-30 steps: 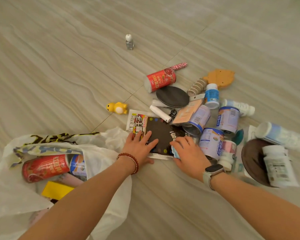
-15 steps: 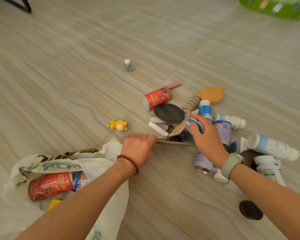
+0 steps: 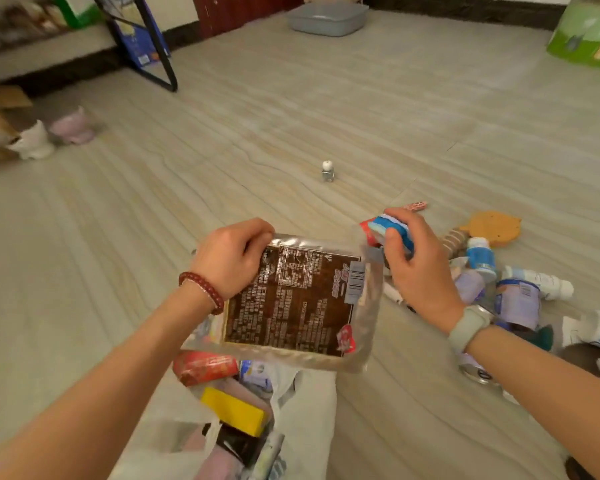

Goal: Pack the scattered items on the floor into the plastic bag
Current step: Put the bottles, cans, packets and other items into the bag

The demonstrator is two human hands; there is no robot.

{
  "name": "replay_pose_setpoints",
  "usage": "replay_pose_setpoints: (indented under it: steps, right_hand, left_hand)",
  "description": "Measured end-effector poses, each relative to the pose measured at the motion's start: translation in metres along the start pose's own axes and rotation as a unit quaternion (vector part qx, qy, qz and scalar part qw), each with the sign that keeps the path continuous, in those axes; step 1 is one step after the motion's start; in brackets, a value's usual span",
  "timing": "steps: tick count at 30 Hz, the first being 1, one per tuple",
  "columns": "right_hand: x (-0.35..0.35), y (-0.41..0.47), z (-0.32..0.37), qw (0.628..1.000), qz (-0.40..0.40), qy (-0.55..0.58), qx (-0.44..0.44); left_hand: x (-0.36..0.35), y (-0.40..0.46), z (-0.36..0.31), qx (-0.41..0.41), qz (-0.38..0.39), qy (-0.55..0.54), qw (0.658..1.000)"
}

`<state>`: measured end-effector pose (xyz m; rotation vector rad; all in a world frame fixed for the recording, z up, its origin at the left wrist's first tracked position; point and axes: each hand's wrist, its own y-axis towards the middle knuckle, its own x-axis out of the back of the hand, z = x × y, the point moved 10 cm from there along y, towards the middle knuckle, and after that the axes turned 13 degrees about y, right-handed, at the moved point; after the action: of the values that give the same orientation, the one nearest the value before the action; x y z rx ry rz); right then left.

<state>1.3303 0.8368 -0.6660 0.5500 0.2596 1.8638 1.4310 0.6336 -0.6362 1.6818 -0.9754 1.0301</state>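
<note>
The left hand (image 3: pixel 234 256) pinches the top left corner of a flat foil snack packet (image 3: pixel 291 299), holding it printed back up, above the mouth of the white plastic bag (image 3: pixel 302 407). The right hand (image 3: pixel 414 261) is closed around a small blue-and-white packet (image 3: pixel 394 230), raised beside the foil packet's right edge.

The corner pinch looks like the weak point: the packet is wide and held by one corner only, so it could swing or slip and land on the floor (image 3: pixel 118 237) beside the bag rather than in it. The bag's mouth lies slack and partly folded, with a red can (image 3: pixel 205 368) and a yellow box (image 3: pixel 234 410) already crowding the opening, so a flat packet may catch on them.

Both forearms reach forward from the lower corners, the left wrist bent inward with a bead bracelet, the right with a watch. More bottles and tins (image 3: pixel 516 299) lie scattered at right, and a small bottle (image 3: pixel 327 171) stands well apart, farther out.
</note>
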Motion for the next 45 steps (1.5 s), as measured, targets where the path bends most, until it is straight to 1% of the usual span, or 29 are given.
replay_pose_setpoints:
  steps: [3,6,8,10,12,14,16,20,22,24,25,28,30,32,33,34,35,37,38,39,41,43,45]
  right_hand:
    - [-0.043,-0.013,-0.003,0.996,0.046,0.035,-0.066]
    - [-0.093,-0.035,-0.006,0.981,0.118,0.066,-0.141]
    - [-0.126,-0.056,-0.004,0.962,0.190,0.071,-0.181]
    - [-0.156,-0.079,0.000,0.941,0.266,0.061,-0.199]
    - [-0.183,-0.103,0.007,0.919,0.340,0.042,-0.193]
    - [-0.208,-0.124,0.012,0.895,0.414,0.000,-0.165]
    - [-0.226,-0.140,0.014,0.871,0.468,-0.034,-0.144]
    - [-0.232,-0.153,0.007,0.853,0.502,-0.114,-0.090]
    - [-0.233,-0.160,-0.001,0.847,0.505,-0.150,-0.069]
    - [-0.240,-0.166,-0.006,0.840,0.515,-0.156,-0.066]
    - [-0.247,-0.172,-0.008,0.831,0.530,-0.155,-0.066]
    - [-0.268,-0.195,-0.014,0.785,0.587,-0.187,-0.067]
    - [-0.275,-0.203,-0.021,0.769,0.591,-0.236,-0.050]
    - [-0.278,-0.204,-0.021,0.771,0.580,-0.263,-0.022]
    - [-0.279,-0.203,-0.020,0.775,0.574,-0.263,-0.005]
    - [-0.279,-0.204,-0.016,0.778,0.572,-0.259,0.016]
    - [-0.279,-0.207,-0.011,0.778,0.573,-0.255,0.045]
    - [-0.276,-0.222,-0.008,0.755,0.596,-0.256,0.094]
    - [-0.272,-0.232,-0.012,0.737,0.616,-0.260,0.100]
    - [-0.266,-0.241,-0.017,0.719,0.634,-0.267,0.100]
    - [-0.256,-0.248,-0.027,0.698,0.651,-0.281,0.099]
    - [-0.253,-0.246,-0.033,0.688,0.659,-0.287,0.100]
    - [-0.253,-0.245,-0.038,0.676,0.664,-0.301,0.105]
  left_hand:
    - [-0.001,-0.031,0.050,0.036,0.133,0.010,0.990]
    - [-0.020,-0.076,0.085,0.054,0.258,0.053,0.963]
    - [-0.041,-0.106,0.099,0.055,0.310,0.090,0.945]
    - [-0.061,-0.128,0.110,0.071,0.333,0.109,0.934]
    - [-0.077,-0.143,0.121,0.108,0.337,0.107,0.929]
    - [-0.086,-0.153,0.130,0.139,0.338,0.104,0.925]
    - [-0.090,-0.159,0.137,0.155,0.343,0.093,0.922]
    - [-0.087,-0.162,0.152,0.204,0.314,0.046,0.926]
    - [-0.087,-0.162,0.152,0.203,0.304,0.039,0.930]
    - [-0.088,-0.162,0.148,0.190,0.296,0.040,0.935]
    - [-0.087,-0.162,0.146,0.186,0.292,0.039,0.937]
    - [-0.086,-0.164,0.148,0.186,0.282,0.029,0.941]
    - [-0.078,-0.164,0.156,0.207,0.247,0.029,0.946]
    - [-0.064,-0.161,0.177,0.247,0.183,0.076,0.949]
    - [-0.060,-0.164,0.191,0.274,0.175,0.114,0.939]
    - [-0.061,-0.171,0.205,0.308,0.196,0.148,0.919]
    - [-0.067,-0.181,0.217,0.340,0.237,0.167,0.894]
    - [-0.084,-0.203,0.230,0.391,0.315,0.144,0.853]
    - [-0.092,-0.212,0.229,0.412,0.334,0.113,0.840]
    - [-0.097,-0.217,0.227,0.425,0.334,0.083,0.837]
    - [-0.095,-0.213,0.223,0.416,0.290,0.064,0.860]
    - [-0.088,-0.202,0.215,0.372,0.243,0.063,0.894]
    - [-0.079,-0.194,0.206,0.335,0.207,0.045,0.918]
